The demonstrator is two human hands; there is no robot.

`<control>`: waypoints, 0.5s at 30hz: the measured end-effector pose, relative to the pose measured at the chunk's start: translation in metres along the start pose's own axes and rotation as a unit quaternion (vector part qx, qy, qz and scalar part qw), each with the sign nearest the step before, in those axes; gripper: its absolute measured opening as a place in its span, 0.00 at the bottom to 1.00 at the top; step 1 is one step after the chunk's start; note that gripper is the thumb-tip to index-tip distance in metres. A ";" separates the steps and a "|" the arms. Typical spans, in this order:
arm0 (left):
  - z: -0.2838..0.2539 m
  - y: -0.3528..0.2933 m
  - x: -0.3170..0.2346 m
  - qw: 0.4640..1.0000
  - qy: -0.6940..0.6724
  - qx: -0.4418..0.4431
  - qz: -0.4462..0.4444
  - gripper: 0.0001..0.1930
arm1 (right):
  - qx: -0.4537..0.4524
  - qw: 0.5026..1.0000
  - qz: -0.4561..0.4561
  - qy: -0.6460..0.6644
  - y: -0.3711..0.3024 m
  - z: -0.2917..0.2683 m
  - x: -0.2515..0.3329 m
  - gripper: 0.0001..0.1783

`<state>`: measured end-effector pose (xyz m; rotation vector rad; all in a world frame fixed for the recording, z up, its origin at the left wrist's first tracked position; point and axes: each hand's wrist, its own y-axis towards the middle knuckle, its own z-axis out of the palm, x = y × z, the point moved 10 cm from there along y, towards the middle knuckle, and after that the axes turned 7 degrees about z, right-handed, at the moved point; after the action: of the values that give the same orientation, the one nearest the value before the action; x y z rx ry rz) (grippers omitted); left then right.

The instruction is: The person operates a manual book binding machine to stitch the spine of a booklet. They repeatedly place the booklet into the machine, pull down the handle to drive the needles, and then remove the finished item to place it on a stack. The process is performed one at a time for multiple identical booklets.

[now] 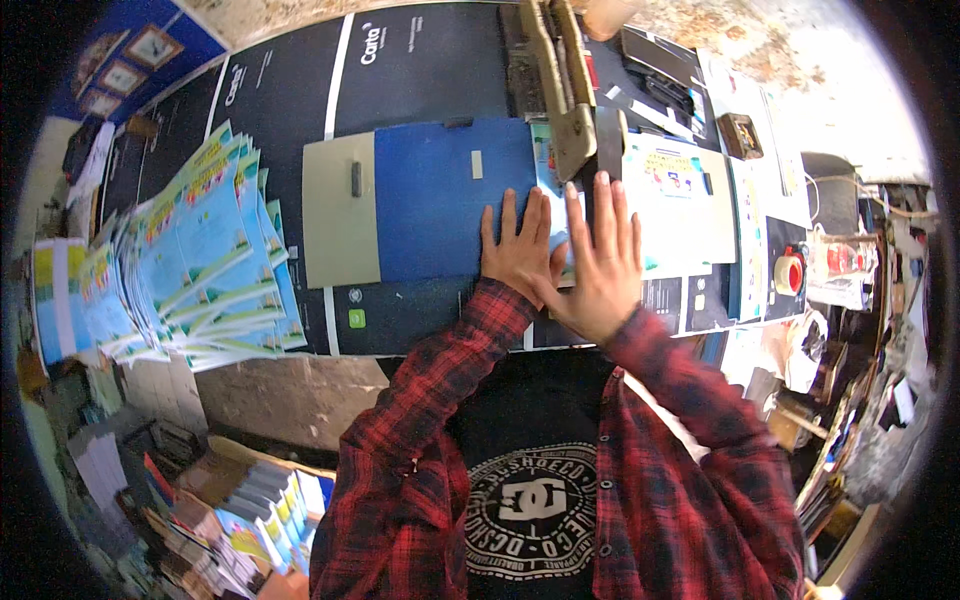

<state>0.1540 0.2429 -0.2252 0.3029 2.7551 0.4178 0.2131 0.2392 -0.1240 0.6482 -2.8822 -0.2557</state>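
Note:
My left hand (518, 245) lies flat, fingers spread, near the right edge of a blue board (430, 215). A beige-grey board (340, 220) shows at the blue board's left end, with a small dark piece on it. My right hand (602, 262) is also flat with fingers apart, resting on a pale printed sheet (685, 225) in bright light. The two thumbs meet or overlap. Just beyond my fingertips is the head of a worn, long-armed metal device (568, 110), possibly a long-reach stapler. What lies beneath my palms is hidden.
Fanned light-blue printed booklets (200, 260) cover the table's left side. At the right are a roll of tape (789, 274) and a small wooden box (740, 135). A dark case (660, 65) stands behind. Boxed booklets (265, 515) sit below left.

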 end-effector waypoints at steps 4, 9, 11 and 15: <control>0.003 0.002 0.003 0.999 0.039 0.005 0.001 0.34 | -0.006 0.999 0.007 0.034 0.008 0.002 0.000 0.52; 0.003 -0.005 0.007 0.999 0.045 0.016 -0.012 0.34 | 0.102 0.932 -0.003 0.348 0.043 -0.067 -0.010 0.42; 0.000 0.001 0.001 0.999 0.035 0.023 -0.001 0.33 | 0.150 0.868 0.080 0.466 0.066 -0.084 -0.049 0.37; -0.004 0.006 -0.001 0.999 0.048 0.024 0.007 0.32 | 0.015 0.961 0.192 0.197 0.065 -0.030 -0.214 0.51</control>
<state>0.1540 0.2472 -0.2197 0.3212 2.8624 0.3794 0.3831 0.3871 -0.1105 0.1113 -2.5528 -0.0226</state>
